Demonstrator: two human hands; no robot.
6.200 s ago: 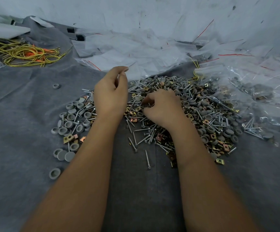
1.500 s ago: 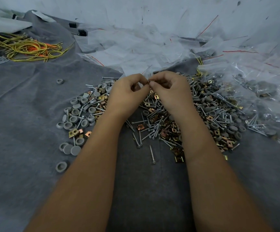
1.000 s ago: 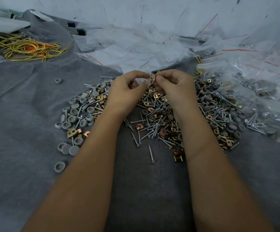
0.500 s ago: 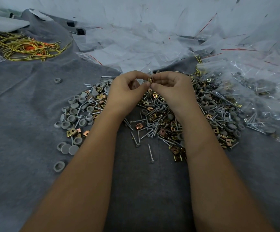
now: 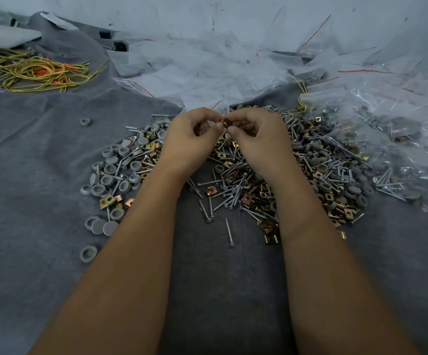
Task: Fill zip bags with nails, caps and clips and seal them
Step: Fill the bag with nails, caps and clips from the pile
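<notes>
Nearest the camera, two bare forearms reach forward over a grey cloth (image 5: 41, 175); a lone screw (image 5: 229, 231) lies on the cloth at the near edge of the pile of nails, caps and clips (image 5: 246, 180); grey caps (image 5: 110, 172) spread along the left side of the pile, with brassy square clips (image 5: 266, 226) and silver nails mixed through its middle and right. Above the far part of the pile the left hand (image 5: 191, 139) and right hand (image 5: 256, 137) meet, fingertips together; both pinch one small brass clip (image 5: 225, 122) between thumb and forefinger, held clear of the pile. To the right of the pile lie filled zip bags (image 5: 387, 129) with nails and caps inside; beyond the pile, a heap of empty clear bags (image 5: 207, 70) with red seal lines; far left of the pile, a tangle of yellow wire ties (image 5: 33, 73).
</notes>
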